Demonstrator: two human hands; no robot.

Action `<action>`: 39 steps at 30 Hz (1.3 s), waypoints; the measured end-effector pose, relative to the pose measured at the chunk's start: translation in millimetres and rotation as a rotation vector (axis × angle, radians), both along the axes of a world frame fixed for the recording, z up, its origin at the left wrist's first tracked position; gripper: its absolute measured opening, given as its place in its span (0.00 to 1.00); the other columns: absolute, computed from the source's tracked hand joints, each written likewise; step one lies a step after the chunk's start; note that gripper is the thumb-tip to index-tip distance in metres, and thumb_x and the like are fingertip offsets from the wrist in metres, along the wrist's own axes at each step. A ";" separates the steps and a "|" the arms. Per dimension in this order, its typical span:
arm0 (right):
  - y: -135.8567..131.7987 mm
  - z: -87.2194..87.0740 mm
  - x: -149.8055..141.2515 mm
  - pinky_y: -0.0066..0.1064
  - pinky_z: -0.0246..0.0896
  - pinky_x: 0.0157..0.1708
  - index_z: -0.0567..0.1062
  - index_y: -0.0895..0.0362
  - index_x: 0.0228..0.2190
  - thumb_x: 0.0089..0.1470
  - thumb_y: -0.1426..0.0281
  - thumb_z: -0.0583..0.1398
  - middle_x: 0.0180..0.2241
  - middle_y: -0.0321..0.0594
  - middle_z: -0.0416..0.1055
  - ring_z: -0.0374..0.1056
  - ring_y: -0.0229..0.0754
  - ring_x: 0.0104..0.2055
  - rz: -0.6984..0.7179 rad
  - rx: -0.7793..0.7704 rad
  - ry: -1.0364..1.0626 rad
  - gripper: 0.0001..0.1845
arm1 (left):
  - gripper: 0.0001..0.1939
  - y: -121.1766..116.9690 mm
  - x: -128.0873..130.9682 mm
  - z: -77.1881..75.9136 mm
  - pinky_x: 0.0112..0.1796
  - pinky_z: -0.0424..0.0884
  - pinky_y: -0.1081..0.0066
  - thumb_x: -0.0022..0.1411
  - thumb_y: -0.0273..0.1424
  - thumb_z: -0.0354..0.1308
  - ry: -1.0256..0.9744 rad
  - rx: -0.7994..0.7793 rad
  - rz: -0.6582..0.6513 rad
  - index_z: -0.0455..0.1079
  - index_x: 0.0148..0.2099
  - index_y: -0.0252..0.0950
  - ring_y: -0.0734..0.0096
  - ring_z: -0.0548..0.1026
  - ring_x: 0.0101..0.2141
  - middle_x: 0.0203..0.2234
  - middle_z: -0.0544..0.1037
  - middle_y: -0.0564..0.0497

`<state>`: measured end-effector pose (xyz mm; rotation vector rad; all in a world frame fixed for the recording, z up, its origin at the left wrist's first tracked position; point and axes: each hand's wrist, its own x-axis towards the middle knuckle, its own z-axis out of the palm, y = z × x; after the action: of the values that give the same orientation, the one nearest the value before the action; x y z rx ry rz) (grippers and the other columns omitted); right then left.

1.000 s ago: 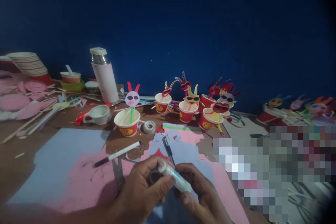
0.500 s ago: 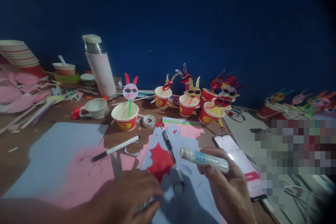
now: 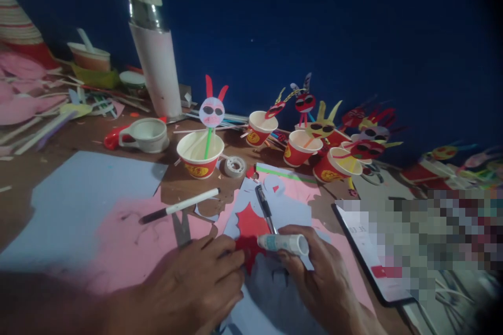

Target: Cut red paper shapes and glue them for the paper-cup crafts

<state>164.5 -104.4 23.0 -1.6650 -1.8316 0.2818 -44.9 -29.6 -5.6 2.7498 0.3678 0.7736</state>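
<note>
My right hand [image 3: 328, 277] is closed round a glue stick [image 3: 285, 244], a whitish tube with a blue-green label. The tube lies across the front of a red paper piece [image 3: 248, 220] with a scalloped edge. My left hand [image 3: 208, 280] has its fingers curled together left of that red piece; what they hold, if anything, is hidden. Beyond its knuckles pokes out a grey V shape [image 3: 181, 227] like scissor blades. A black and clear pen [image 3: 265, 208] rests on pale blue paper behind the glue stick. Farther left lies a white marker [image 3: 184, 204] with a black cap.
A red paper cup [image 3: 200, 166] holds a rabbit-faced straw; several similar cups stand to its right. A tape roll [image 3: 234, 166], a grey cup [image 3: 147, 135] and a tall white flask [image 3: 157, 68] stand behind the papers. At right lies a phone [image 3: 373, 251].
The glue stick has moved left and down, over the red paper. Both hands are closer together, and the left hand sits a little higher. The camera view has shifted and tilted.
</note>
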 end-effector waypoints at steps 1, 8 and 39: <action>1.4 -1.6 0.3 0.31 0.66 0.30 0.68 0.53 0.39 0.57 0.69 0.54 0.29 0.37 0.73 0.69 0.41 0.29 0.026 0.002 -0.057 0.07 | 0.04 0.3 -0.4 0.5 0.41 0.66 0.68 0.61 0.28 0.53 0.020 -0.019 -0.011 0.69 0.36 0.36 0.66 0.69 0.39 0.32 0.75 0.49; 9.7 -6.2 0.8 0.34 0.66 0.31 0.68 0.53 0.42 0.59 0.69 0.52 0.33 0.39 0.75 0.70 0.43 0.33 0.137 -0.038 -0.203 0.09 | 0.06 0.0 -0.3 -2.1 0.42 0.62 0.65 0.63 0.31 0.52 0.114 -0.092 -0.007 0.68 0.37 0.35 0.64 0.68 0.40 0.35 0.75 0.51; 25.5 1.3 -3.4 0.39 0.64 0.25 0.67 0.55 0.38 0.60 0.71 0.49 0.29 0.42 0.74 0.69 0.47 0.27 0.205 -0.085 -0.369 0.07 | 0.08 -0.4 5.4 -0.8 0.35 0.60 0.63 0.65 0.33 0.50 0.166 0.002 0.041 0.69 0.37 0.38 0.63 0.67 0.37 0.33 0.75 0.52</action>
<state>161.1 -78.9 24.3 -1.6728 -2.2994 0.1457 -39.5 -30.0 -6.4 2.8245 0.4584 0.5567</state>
